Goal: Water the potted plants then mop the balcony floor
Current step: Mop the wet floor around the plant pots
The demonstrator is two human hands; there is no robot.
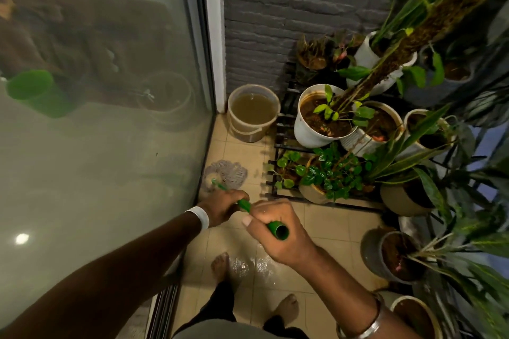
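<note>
Where the left hand (220, 208) and right hand (292, 248) grasp the mop handle (244, 205), its shaft is hidden.

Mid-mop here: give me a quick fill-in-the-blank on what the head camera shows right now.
1. The left hand and right hand both grip the ___ mop handle.
2. The bucket in the corner holds murky ___.
3. The person's feet on the wet tiles are ___.
Missing words: green; water; bare.

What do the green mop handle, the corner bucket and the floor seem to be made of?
Mop handle: probably glossy plastic tube; its open end looks hollow. Bucket: translucent plastic, likely; murky water shows through its wall. Floor: glazed tile, judging by grout lines and wet glare.
</note>
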